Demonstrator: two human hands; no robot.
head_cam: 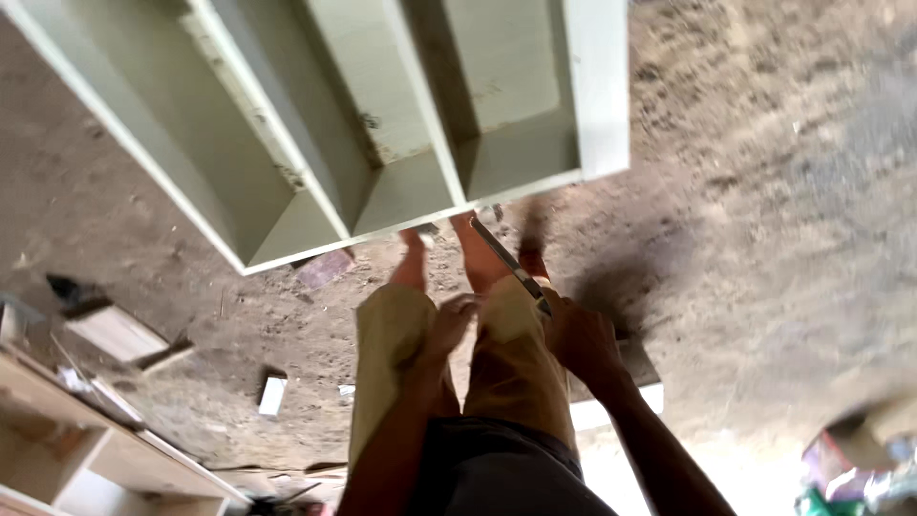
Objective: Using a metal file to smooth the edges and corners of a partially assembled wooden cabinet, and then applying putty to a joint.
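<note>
Fingers of the right hand (583, 339) were closed round a long thin metal blade (511, 266), angled toward the pale green wooden shelf unit (401, 124). Left hand (449, 320) lay curled, empty, on khaki trousers (387, 354). A slip could have nicked the bare legs beneath.

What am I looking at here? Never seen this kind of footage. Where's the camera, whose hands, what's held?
There is one picture, from a camera worn on a person's head, looking straight down. You see their own legs in tan shorts and bare feet on a dirt floor. The right hand holds a thin flat blade, perhaps a scraper or putty knife; motion blur hides the detail. The left hand is by the thigh and seems empty. Ahead lies a pale painted cabinet with open compartments. Wood offcuts lie scattered on the ground, and another wooden frame shows at lower left.
</note>
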